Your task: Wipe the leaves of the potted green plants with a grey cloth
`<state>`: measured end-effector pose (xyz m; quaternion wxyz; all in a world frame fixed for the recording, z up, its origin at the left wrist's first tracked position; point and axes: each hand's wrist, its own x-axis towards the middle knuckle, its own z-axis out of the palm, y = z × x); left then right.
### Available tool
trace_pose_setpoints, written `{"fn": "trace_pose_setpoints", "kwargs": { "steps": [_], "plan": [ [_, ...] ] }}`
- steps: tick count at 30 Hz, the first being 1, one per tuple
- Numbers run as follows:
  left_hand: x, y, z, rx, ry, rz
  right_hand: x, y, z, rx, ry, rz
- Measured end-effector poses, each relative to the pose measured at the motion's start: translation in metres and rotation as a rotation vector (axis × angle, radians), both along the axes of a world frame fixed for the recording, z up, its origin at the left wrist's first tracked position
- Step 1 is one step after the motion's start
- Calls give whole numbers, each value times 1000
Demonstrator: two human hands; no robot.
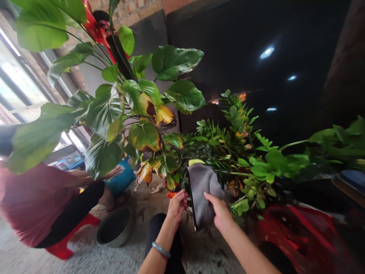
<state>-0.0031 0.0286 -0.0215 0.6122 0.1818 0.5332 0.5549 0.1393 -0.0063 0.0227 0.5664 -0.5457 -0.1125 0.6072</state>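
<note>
My right hand (219, 210) presses a grey cloth (202, 190) over a leaf whose yellow-green tip (196, 162) pokes out above the cloth. My left hand (177, 205), a bracelet on its wrist, holds the same leaf from the left edge with curled fingers. The leaf belongs to a cluster of potted plants: a big-leaved plant (125, 110) with yellowing leaves on the left and a small-leaved plant (236, 144) in the middle. My dark-trousered knee (159, 232) is below the hands.
Another person in a red shirt (31, 201) sits on a red stool (64, 245) at the left. A metal bowl (115, 226) lies on the gravel floor. A red-wrapped pot (296, 232) stands at the right. A dark wall is behind.
</note>
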Motion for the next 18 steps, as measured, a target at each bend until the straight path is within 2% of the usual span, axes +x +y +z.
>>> {"fn": "trace_pose_setpoints", "kwargs": {
  "steps": [2,4,6,8,11,13,15,18],
  "plan": [
    [-4,-9,7,-54,10,50,3,-26,-25,-73,11,45],
    [-7,-25,16,-97,54,112,6,-50,-38,-101,-7,63],
    [-5,-46,26,-70,116,166,7,-62,-36,-57,-33,48],
    [4,-70,36,28,167,169,8,-62,-24,29,-50,3],
    [25,-97,49,180,192,18,6,-56,-4,120,-54,-70],
    [38,-104,53,220,202,-62,3,-57,1,134,-11,-67],
    [47,-102,53,219,177,-110,1,-63,-3,155,95,-31],
    [53,-95,51,202,24,-229,6,-72,-17,168,234,40]
  ]
}}
